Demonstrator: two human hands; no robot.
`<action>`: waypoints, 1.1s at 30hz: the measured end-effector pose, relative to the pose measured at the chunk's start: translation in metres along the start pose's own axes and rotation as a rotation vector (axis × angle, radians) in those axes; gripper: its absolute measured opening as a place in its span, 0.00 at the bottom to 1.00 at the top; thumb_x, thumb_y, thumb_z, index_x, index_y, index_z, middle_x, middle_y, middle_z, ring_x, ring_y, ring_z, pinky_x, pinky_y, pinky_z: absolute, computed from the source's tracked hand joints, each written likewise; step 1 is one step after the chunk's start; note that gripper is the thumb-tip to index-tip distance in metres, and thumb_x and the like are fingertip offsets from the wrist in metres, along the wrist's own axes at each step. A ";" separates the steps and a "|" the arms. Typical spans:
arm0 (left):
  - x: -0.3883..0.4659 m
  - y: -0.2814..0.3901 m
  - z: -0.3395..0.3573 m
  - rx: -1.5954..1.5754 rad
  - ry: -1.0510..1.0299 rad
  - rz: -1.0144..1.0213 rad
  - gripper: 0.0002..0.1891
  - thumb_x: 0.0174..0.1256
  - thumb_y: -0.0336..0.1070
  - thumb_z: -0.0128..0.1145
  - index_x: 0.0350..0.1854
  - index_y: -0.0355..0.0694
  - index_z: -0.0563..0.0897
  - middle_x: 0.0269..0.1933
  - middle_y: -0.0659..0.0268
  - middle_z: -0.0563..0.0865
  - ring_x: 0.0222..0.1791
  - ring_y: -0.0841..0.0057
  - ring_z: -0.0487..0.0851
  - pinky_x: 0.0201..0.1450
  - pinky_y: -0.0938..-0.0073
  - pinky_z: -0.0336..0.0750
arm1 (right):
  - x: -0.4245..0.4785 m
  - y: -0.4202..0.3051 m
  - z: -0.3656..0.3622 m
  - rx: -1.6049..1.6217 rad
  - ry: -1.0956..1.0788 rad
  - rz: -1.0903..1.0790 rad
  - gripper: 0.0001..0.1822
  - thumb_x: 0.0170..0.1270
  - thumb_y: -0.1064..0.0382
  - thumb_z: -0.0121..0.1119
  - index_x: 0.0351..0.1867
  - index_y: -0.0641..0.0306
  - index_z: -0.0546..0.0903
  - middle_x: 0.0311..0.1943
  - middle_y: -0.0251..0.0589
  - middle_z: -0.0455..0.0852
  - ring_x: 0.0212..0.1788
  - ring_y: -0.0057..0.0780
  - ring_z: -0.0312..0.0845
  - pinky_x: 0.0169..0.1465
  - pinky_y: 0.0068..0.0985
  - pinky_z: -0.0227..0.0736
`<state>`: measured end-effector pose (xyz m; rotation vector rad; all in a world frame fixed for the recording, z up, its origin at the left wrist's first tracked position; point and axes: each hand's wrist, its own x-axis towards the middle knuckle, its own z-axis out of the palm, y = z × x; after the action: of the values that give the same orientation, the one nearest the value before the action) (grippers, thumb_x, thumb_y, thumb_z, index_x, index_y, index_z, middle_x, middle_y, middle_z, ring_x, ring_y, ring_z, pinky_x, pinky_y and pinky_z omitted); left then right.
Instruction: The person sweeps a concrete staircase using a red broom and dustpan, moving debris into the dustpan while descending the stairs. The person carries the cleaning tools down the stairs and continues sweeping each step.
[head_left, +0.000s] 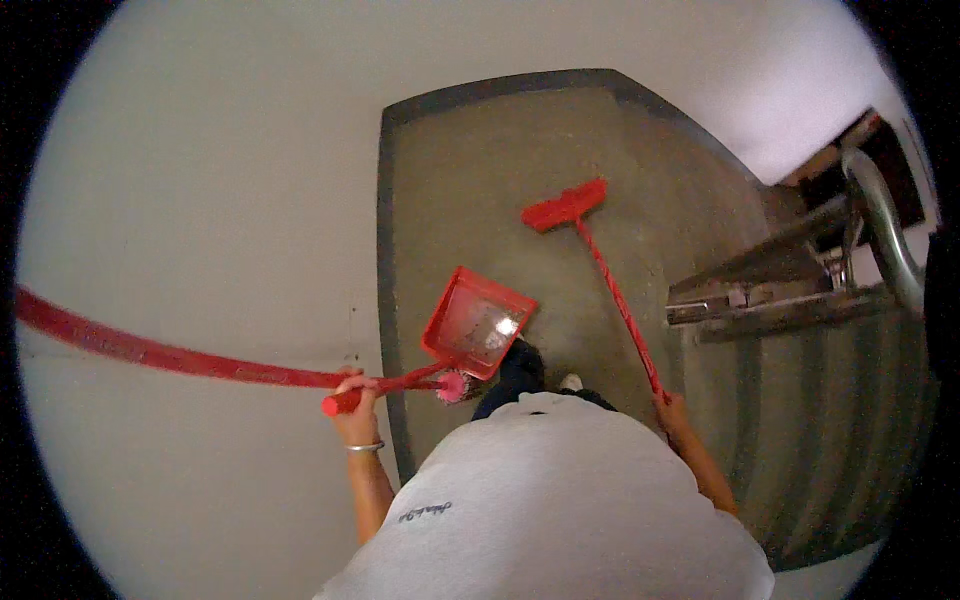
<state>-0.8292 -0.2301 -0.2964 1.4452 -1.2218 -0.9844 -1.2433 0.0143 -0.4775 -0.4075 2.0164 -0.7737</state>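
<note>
My left hand (357, 411) grips the handle of a red long-handled dustpan (474, 324) together with a long red pole (172, 358). That pole runs off toward the left rim of the view; its other end meets a pink, round, bristly or stringy head (452, 387) just below the pan. The dustpan hangs in front of my legs, its tray holding some dark specks. In my right hand (673, 414) is the upper end of a red broom (616, 296). Its red head (564, 205) rests on the floor ahead of me, apart from the dustpan.
I stand on a grey-brown landing floor (465, 172) edged by a dark skirting band (385, 225). A pale wall (202, 187) rises on the left. To the right are a curved metal handrail (886, 217) and steps (810, 427).
</note>
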 end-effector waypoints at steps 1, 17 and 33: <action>0.007 -0.003 -0.002 0.027 -0.014 0.012 0.04 0.41 0.23 0.55 0.20 0.39 0.75 0.38 0.64 0.70 0.41 0.73 0.70 0.46 0.72 0.65 | -0.006 -0.009 -0.008 -0.036 -0.003 -0.013 0.15 0.51 0.55 0.52 0.25 0.68 0.76 0.11 0.29 0.66 0.14 0.16 0.57 0.17 0.20 0.55; 0.003 0.026 0.038 0.216 0.004 0.068 0.05 0.39 0.21 0.54 0.17 0.39 0.75 0.36 0.63 0.69 0.41 0.70 0.68 0.42 0.71 0.67 | 0.192 -0.250 0.097 -1.069 -0.391 -0.569 0.17 0.51 0.49 0.47 0.35 0.58 0.77 0.30 0.47 0.78 0.33 0.41 0.73 0.34 0.35 0.66; 0.029 0.045 0.098 0.181 0.363 0.010 0.05 0.40 0.21 0.53 0.19 0.38 0.74 0.39 0.62 0.71 0.42 0.72 0.69 0.48 0.70 0.63 | 0.224 -0.449 -0.237 -1.283 0.145 -0.187 0.14 0.37 0.58 0.61 0.25 0.65 0.78 0.17 0.46 0.77 0.19 0.31 0.74 0.25 0.26 0.67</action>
<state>-0.9284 -0.2761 -0.2728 1.6717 -1.0669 -0.5810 -1.5701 -0.3599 -0.2306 -1.2786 2.4093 0.5315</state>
